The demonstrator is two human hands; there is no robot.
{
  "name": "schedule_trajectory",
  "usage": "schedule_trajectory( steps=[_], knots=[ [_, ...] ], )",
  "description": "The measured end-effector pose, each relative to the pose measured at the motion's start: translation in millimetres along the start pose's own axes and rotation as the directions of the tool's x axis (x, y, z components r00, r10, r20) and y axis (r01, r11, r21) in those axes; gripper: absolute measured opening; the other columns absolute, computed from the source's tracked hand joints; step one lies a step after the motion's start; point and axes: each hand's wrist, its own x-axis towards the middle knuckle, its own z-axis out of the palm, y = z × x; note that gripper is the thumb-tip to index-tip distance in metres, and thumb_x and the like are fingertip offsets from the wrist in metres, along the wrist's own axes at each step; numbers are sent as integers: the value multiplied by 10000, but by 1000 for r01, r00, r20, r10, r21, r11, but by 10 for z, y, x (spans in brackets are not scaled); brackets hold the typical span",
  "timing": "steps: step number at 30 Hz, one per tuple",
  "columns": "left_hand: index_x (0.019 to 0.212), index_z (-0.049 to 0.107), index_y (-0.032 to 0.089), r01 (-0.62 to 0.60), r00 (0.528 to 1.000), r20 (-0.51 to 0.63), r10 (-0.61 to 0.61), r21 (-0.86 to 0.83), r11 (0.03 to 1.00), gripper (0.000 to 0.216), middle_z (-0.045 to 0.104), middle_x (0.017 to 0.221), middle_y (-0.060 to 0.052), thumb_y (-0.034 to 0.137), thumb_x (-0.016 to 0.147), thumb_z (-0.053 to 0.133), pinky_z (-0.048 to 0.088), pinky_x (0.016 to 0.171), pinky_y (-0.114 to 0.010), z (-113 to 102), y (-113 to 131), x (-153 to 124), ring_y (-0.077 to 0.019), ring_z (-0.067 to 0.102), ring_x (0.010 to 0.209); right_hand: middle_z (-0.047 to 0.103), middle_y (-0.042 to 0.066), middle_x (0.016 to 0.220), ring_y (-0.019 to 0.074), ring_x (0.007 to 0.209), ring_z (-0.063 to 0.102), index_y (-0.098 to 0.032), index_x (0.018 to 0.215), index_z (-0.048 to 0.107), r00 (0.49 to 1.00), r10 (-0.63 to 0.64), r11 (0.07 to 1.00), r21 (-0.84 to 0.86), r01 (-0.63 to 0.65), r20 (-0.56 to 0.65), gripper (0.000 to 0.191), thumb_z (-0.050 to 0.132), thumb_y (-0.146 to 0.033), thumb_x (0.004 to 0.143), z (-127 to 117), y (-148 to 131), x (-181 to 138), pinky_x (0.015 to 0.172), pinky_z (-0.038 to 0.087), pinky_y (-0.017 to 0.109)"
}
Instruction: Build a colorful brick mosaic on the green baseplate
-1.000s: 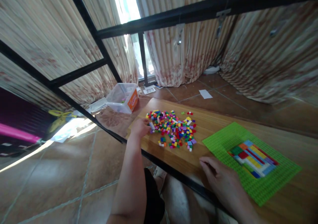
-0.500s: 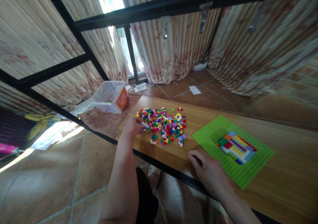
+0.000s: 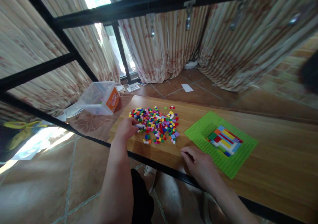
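Observation:
A heap of small coloured bricks (image 3: pixel 156 123) lies on the wooden table (image 3: pixel 268 157). My left hand (image 3: pixel 127 128) is at the heap's left edge, its fingers pinched on a white brick (image 3: pixel 140 125). To the right lies a green baseplate (image 3: pixel 198 131) with a patch of coloured bricks (image 3: pixel 225 140) pressed onto it. My right hand (image 3: pixel 198 164) rests on the table just left of the baseplate's near corner, fingers loosely curled and holding nothing I can see.
A clear plastic box (image 3: pixel 99 98) with an orange label stands on the tiled floor beyond the table's left end. Black metal bars (image 3: pixel 149 5) cross above. Patterned curtains (image 3: pixel 174 48) hang behind, with papers (image 3: pixel 186 87) on the floor.
The view has swung to the right, shifting everything leftward in the picture. My left hand has stayed at the heap's left edge with the white brick. My right hand has stayed by the baseplate.

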Motion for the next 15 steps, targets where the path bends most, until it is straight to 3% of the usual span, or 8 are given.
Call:
schedule_trajectory(
  steps=[4,15],
  knots=[
    [808,741,208,-60,998,11,60,16,998,138,727,734,-17,253,696,673,432,609,-251,-5,-51,46,-199,668,766,714,30,862,161,801,662,-219,873,679,1000,9,1000,-15,-9,19,215,476,-204,945,-20,-49,28,737,485,281],
    [899,703,190,-115,992,41,122,-145,983,375,739,796,-34,418,601,691,495,665,-297,-110,-3,21,-226,672,723,699,32,881,158,834,640,-198,842,659,996,50,998,-26,-48,69,169,520,-168,933,-66,-67,57,747,452,271]
  ],
)
